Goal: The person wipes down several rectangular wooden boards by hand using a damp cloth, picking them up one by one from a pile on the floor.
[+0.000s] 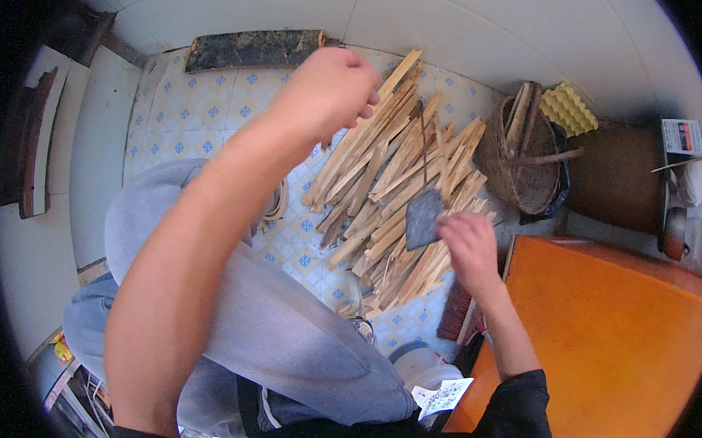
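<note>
My left hand (345,89) is raised over the upper left end of a heap of split firewood (382,173), its fingers curled. Whether it holds anything is hidden. Lower down, my right hand (470,245) reaches in from the right, slightly blurred. Its fingertips overlap the right edge of a dark grey metal shovel blade (422,219); a grip on it cannot be made out. The shovel's thin rod handle (423,143) runs up across the sticks. The firewood lies slanting on a patterned tile floor (182,115), with short splinters at its lower end.
A wicker basket (508,185) holding wood pieces stands right of the heap, by a yellow egg tray (569,109). An orange cabinet (604,336) fills the lower right, near a broom (456,309) and a bucket (418,363). A dark slab (249,51) lies along the wall.
</note>
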